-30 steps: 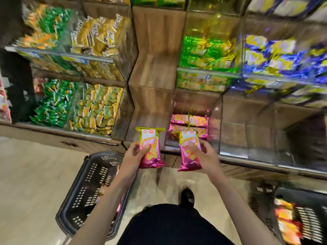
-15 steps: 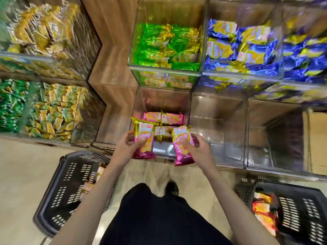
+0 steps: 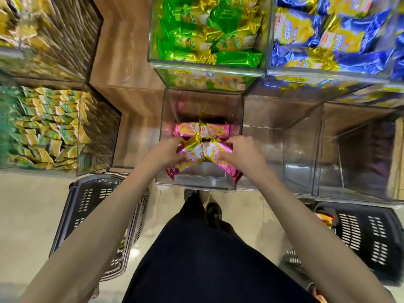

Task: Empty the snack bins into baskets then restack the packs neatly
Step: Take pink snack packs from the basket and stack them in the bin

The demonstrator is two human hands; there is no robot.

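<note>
A dark garment (image 3: 196,259) fills the lowest part of the head view, with a black shoe (image 3: 213,212) just beyond it on the pale floor (image 3: 28,215). Two bare forearms reach forward from either side.

A black slotted basket (image 3: 87,204) stands on the floor under the left forearm. A second black basket (image 3: 360,232) stands on the floor to the right, with a few orange and yellow packs (image 3: 325,217) at its near-left corner.

Past the baskets, both hands are over the front part of a clear bin (image 3: 196,182) on the lowest shelf. The left grip (image 3: 168,153) is clenched round a pink pack (image 3: 190,154), fingers curled on its left edge. The right grip (image 3: 242,154) likewise grasps a second pink pack (image 3: 215,153) by its right edge. Both packs are tilted, their gold crimped ends meeting in the middle and their pink lower ends splaying outward, showing through the bin's wall. Whether they touch the bin's floor cannot be told.

Just behind them in the same bin lies a stack of pink packs (image 3: 203,130), side by side. To the right stand neighbouring clear bins (image 3: 282,138).

One shelf up, a bin holds green packs (image 3: 207,29) and the next one blue packs (image 3: 328,36). Far left, beyond a wood panel (image 3: 126,62), blurred bins hold green and yellow packs (image 3: 43,132).
</note>
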